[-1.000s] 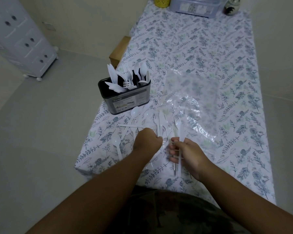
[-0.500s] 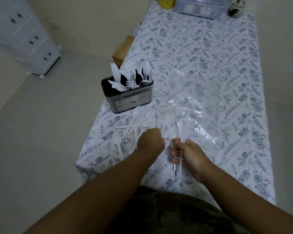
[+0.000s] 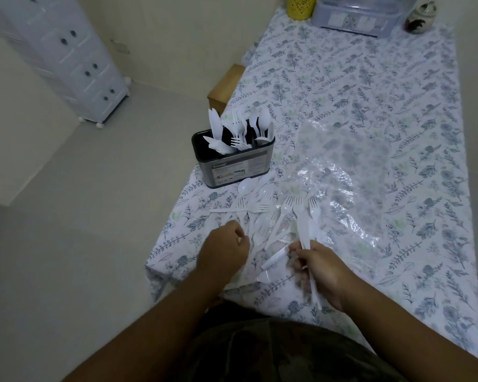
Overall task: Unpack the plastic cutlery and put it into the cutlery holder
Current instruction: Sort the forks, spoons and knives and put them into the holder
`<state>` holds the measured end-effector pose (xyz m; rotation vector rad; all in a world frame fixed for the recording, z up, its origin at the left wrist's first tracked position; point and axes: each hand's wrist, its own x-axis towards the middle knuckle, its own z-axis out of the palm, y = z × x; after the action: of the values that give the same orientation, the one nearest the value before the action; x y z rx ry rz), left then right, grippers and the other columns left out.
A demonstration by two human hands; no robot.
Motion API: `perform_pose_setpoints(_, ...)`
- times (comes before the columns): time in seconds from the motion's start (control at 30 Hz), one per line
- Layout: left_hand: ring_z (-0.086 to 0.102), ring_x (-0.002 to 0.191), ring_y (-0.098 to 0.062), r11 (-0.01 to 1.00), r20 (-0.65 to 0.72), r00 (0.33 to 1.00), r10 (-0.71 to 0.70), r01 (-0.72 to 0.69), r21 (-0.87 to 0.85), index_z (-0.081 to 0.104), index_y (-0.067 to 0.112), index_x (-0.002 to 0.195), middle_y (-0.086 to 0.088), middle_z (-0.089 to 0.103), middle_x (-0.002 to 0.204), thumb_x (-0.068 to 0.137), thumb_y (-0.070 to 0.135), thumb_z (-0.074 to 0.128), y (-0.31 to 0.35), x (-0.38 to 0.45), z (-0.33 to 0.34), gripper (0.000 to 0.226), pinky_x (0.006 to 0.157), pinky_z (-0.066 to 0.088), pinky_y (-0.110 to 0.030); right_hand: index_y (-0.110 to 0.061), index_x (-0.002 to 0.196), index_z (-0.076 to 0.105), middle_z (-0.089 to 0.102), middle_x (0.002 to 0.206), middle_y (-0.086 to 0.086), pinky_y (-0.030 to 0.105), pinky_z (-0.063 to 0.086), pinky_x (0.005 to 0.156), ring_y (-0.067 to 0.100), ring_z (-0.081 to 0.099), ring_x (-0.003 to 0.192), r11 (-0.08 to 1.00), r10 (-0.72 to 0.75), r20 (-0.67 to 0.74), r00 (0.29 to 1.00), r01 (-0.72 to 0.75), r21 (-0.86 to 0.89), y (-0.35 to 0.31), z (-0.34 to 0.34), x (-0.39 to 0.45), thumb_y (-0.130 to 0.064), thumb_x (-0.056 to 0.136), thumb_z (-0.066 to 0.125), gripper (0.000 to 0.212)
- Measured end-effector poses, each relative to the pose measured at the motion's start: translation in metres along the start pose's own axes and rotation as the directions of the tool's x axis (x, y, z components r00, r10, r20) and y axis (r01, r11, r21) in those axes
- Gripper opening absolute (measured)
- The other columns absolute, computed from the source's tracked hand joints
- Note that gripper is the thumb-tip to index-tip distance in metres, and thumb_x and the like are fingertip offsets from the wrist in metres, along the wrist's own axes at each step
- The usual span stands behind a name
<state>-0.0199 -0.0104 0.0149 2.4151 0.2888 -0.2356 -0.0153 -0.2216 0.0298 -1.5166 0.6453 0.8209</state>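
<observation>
A dark cutlery holder stands near the table's left edge, filled with several white plastic knives, forks and spoons. Loose white forks and spoons lie scattered on the floral cloth in front of it. My right hand is shut on a bunch of white forks that fan out away from me. My left hand hovers over the scattered pieces with fingers curled; whether it holds anything is hidden. A clear plastic bag lies flat to the right of the holder.
The floral-clothed table runs away from me. At its far end stand a yellow cup, a clear plastic box and a small ceramic jar. A wooden stool sits by the left edge; a white drawer unit stands on the floor.
My right hand has gathered more forks, now fanned out in its grip. My left hand has pulled back toward me and to the left, off the pile.
</observation>
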Motion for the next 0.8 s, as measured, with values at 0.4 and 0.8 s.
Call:
perform_pose_setpoints(0.4, 0.061, 0.089, -0.017, 0.977, 0.158, 0.986, -0.056, 0.022, 0.213, 0.068, 0.021, 0.095, 0.003, 0.060, 0.097, 0.086, 0.036, 0.067, -0.026, 0.007, -0.002, 0.017, 0.077, 0.053, -0.033, -0.009, 0.118, 0.064, 0.057, 0.072, 0.004, 0.029, 0.032, 0.049, 0.015, 0.041, 0.053, 0.999, -0.035, 0.033, 0.999, 0.036, -0.036, -0.007, 0.013, -0.005, -0.025, 0.105, 0.048, 0.027)
perform_pose_setpoints(0.8, 0.061, 0.065, -0.018, 0.998, 0.110, 0.993, -0.031, 0.036, -0.048, 0.062, 0.013, 0.086, -0.004, 0.066, 0.075, 0.099, 0.025, 0.051, -0.003, -0.006, -0.015, 0.021, 0.061, 0.052, -0.036, -0.006, 0.116, 0.066, 0.060, 0.066, 0.004, 0.029, 0.035, 0.049, 0.015, 0.046, 0.051, 0.995, -0.035, -0.024, 0.999, 0.037, 0.088, -0.006, 0.011, -0.005, -0.013, 0.101, 0.051, 0.023)
